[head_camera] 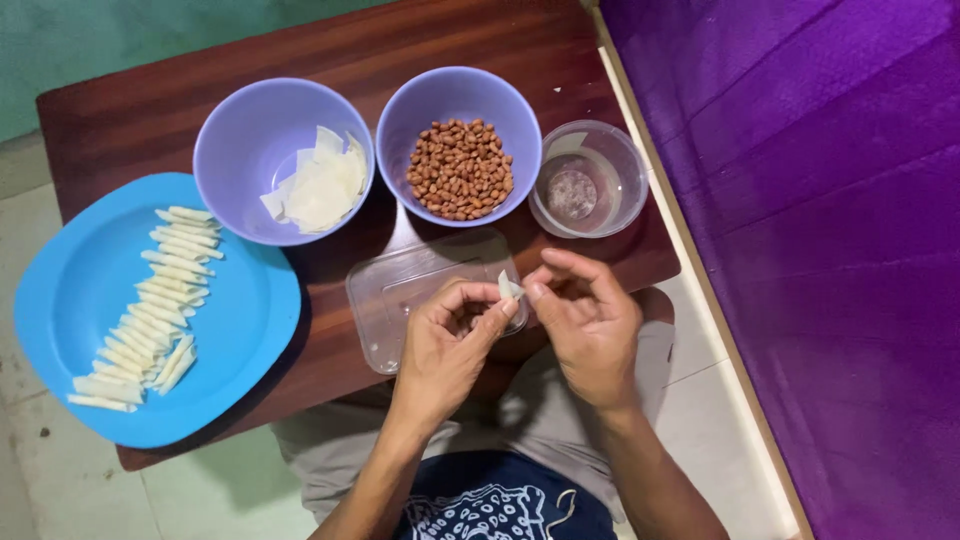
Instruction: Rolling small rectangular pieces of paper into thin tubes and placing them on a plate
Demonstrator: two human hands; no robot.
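both hands [520, 320] pinch pale wrapper [508, 287] — above clear lid [400, 300] | peanut bowl [458, 100] behind

Wrapper piece [508, 288] mostly hidden between fingertips of left hand [447, 345] and right hand [588, 318]; lid [400, 290] partly covered; forearms cut off at bottom edge.

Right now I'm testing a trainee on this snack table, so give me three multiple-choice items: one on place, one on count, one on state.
1. Where do the rolled wrappers lie? A blue plate B clear tub C floor
2. How many purple bowls? A one B two C three
3. What do both hands hold? A spoon B nothing C small wrapper piece

A: the rolled wrappers line the blue plate.
B: the wrapper bowl and the peanut bowl.
C: the left hand and right hand pinch the wrapper piece.
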